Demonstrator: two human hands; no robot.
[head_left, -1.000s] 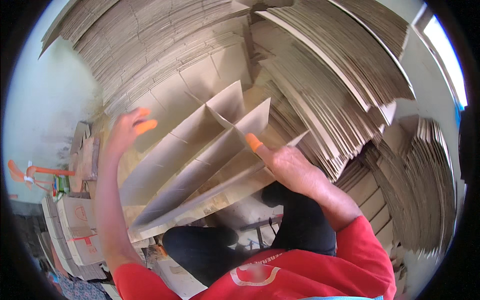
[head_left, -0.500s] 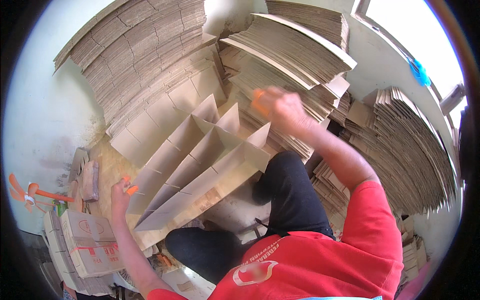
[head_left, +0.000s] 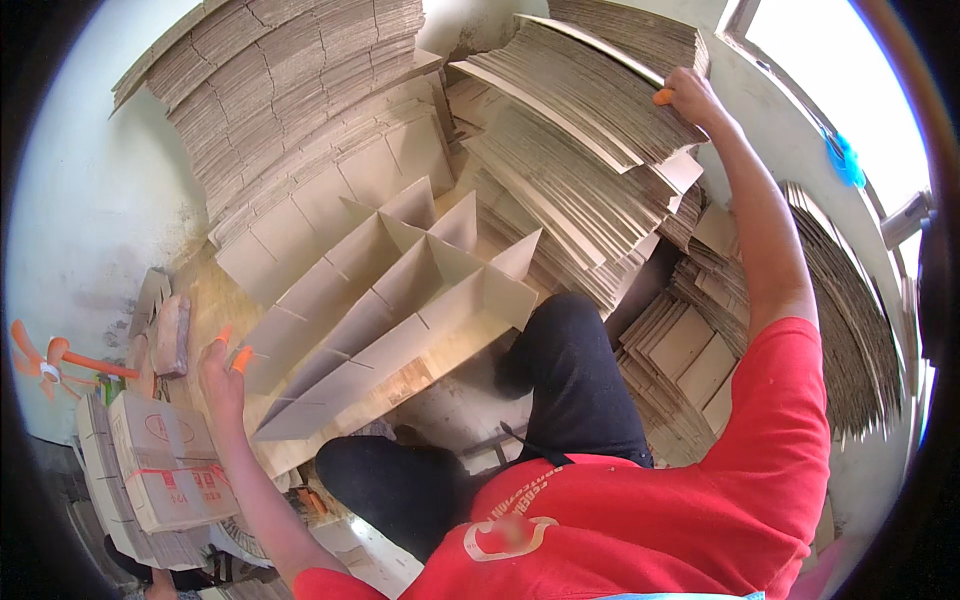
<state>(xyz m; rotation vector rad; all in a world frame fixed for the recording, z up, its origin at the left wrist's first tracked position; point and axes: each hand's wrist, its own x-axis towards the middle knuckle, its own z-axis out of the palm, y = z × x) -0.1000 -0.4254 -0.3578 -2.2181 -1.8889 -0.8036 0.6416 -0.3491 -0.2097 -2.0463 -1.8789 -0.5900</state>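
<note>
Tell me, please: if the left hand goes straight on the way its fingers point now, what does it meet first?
Most likely the cardboard divider grid. The left hand points up and slightly right, its orange-capped fingertips right beside the grid's near-left end, though depth is unclear.

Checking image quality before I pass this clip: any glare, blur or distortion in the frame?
Head view: the window at upper right is blown out to white; fisheye bends the cardboard stacks toward the dark round rim; right hand and left hand look fairly sharp; the divider grid is evenly lit, with soft shadows in its cells.
</note>
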